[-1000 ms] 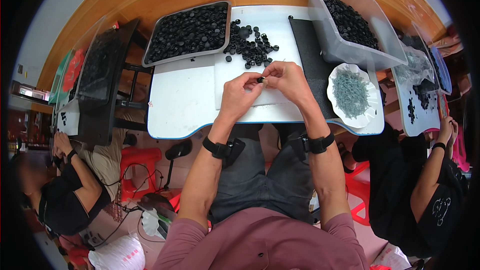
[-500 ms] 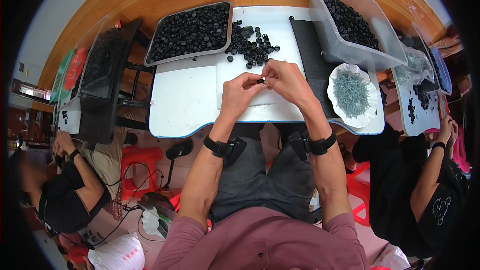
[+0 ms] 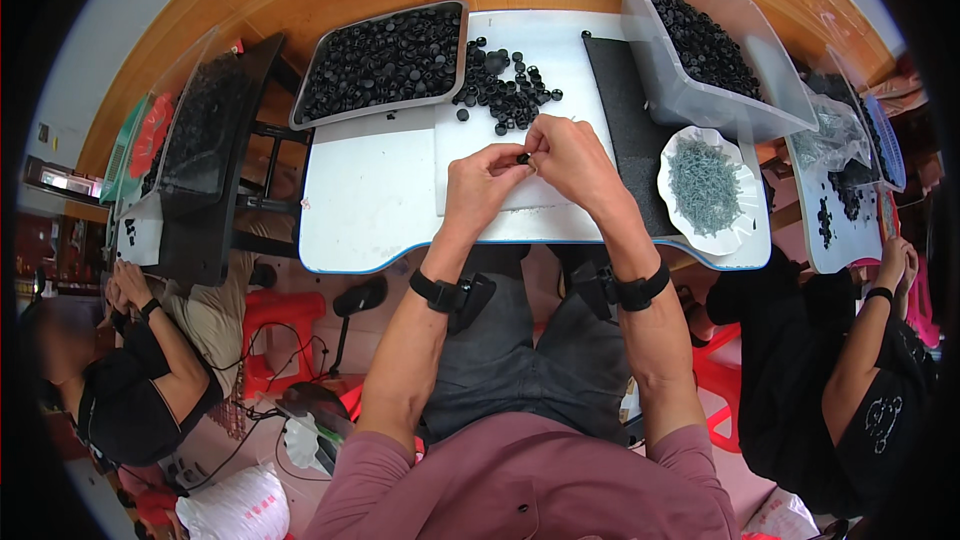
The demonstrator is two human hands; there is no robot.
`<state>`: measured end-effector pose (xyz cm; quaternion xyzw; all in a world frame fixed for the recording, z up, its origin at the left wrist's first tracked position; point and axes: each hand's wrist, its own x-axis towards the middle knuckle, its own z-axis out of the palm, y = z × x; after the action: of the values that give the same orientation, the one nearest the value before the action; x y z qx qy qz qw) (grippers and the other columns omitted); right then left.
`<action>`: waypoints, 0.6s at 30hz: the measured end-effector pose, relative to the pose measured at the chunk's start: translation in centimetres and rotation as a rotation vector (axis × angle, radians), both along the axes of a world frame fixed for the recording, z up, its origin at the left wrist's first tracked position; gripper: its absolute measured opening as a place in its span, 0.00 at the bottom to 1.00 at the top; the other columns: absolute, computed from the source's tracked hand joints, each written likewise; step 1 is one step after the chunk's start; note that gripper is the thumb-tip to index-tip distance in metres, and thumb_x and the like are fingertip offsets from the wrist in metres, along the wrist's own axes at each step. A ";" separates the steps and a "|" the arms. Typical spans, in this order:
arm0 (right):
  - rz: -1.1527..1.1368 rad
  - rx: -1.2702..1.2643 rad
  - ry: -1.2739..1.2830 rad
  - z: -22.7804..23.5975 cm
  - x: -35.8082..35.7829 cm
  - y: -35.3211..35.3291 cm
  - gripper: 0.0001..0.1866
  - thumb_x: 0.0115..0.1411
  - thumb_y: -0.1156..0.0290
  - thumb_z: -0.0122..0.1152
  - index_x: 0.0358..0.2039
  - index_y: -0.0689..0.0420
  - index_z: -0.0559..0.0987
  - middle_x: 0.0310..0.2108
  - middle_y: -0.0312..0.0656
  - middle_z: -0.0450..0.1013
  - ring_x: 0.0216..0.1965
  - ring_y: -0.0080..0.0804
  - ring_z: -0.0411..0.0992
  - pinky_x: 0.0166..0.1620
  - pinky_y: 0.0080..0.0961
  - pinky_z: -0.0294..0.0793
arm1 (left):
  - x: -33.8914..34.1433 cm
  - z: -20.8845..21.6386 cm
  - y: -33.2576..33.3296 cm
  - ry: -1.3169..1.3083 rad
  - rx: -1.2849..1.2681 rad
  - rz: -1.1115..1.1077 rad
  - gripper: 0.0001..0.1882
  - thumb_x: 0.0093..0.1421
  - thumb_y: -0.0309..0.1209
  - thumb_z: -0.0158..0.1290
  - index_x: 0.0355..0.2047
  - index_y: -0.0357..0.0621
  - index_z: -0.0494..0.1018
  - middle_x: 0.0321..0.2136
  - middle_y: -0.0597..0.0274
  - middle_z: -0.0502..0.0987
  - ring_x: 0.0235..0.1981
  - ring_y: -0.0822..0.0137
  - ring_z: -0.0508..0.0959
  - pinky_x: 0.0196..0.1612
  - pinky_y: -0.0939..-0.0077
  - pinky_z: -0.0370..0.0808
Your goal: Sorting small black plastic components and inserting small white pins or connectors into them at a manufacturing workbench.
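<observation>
The round pieces (image 3: 503, 105) are black; the tabletop (image 3: 365, 185) is white, edged in blue; the strips (image 3: 705, 188) at right are grey-green; the near shirt (image 3: 525, 480) is plain maroon.

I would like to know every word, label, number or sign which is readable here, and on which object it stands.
No text is readable.
White sack, lower left: red print, too small and blurred.
White bag, lower right: red marks, too small.
Black shirt at right: pale line drawing, no readable word.
Metal tray, plastic box, scalloped white dish: no lettering visible.
</observation>
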<state>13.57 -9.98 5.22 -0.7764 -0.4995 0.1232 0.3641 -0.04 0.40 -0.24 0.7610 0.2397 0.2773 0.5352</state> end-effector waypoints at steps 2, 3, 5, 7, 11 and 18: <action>-0.021 0.001 0.008 0.3 -0.2 0.2 0.07 0.51 0.83 0.63 0.32 0.66 0.82 0.25 0.53 0.80 0.30 0.47 0.81 0.36 0.37 0.78 | 0.0 0.0 0.0 -0.002 0.007 0.005 0.16 0.57 0.27 0.69 0.46 0.37 0.84 0.36 0.53 0.87 0.38 0.68 0.87 0.44 0.76 0.83; -0.021 0.001 0.008 0.4 -0.3 0.2 0.07 0.51 0.83 0.63 0.32 0.66 0.82 0.25 0.53 0.80 0.30 0.47 0.81 0.36 0.37 0.78 | 0.0 0.1 -0.1 -0.010 -0.012 -0.003 0.17 0.57 0.27 0.69 0.46 0.37 0.84 0.36 0.54 0.87 0.37 0.68 0.87 0.44 0.76 0.83; -0.026 -0.016 -0.014 0.8 -0.6 0.1 0.05 0.53 0.82 0.60 0.30 0.64 0.83 0.30 0.58 0.80 0.35 0.58 0.80 0.43 0.47 0.78 | -0.1 0.3 -0.1 -0.018 -0.032 -0.011 0.17 0.56 0.27 0.69 0.46 0.37 0.84 0.36 0.54 0.87 0.37 0.68 0.87 0.44 0.76 0.83; -0.006 -0.019 -0.030 0.8 -0.7 -0.1 0.06 0.54 0.82 0.60 0.31 0.64 0.83 0.31 0.58 0.81 0.36 0.59 0.80 0.43 0.46 0.78 | -0.1 0.3 0.0 -0.006 -0.064 -0.023 0.17 0.56 0.27 0.69 0.46 0.37 0.84 0.36 0.54 0.87 0.37 0.69 0.87 0.44 0.76 0.83; 0.021 0.078 0.073 0.0 -0.3 -0.4 0.07 0.57 0.79 0.60 0.35 0.63 0.84 0.31 0.56 0.82 0.33 0.51 0.82 0.41 0.40 0.80 | -0.3 -0.1 0.4 0.000 -0.082 -0.015 0.16 0.57 0.26 0.68 0.46 0.36 0.84 0.36 0.54 0.87 0.37 0.69 0.87 0.44 0.76 0.82; -0.388 0.323 0.336 -4.4 -0.1 -1.8 0.07 0.60 0.76 0.64 0.38 0.63 0.83 0.30 0.47 0.83 0.29 0.34 0.83 0.37 0.29 0.80 | -0.4 0.7 -0.2 -0.002 -0.101 -0.047 0.13 0.60 0.25 0.66 0.45 0.34 0.83 0.37 0.58 0.86 0.39 0.72 0.85 0.46 0.78 0.81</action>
<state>13.47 -11.78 0.77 -0.7581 -0.2879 0.0969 0.5771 -0.45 0.19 0.46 0.7382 0.2349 0.2529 0.5796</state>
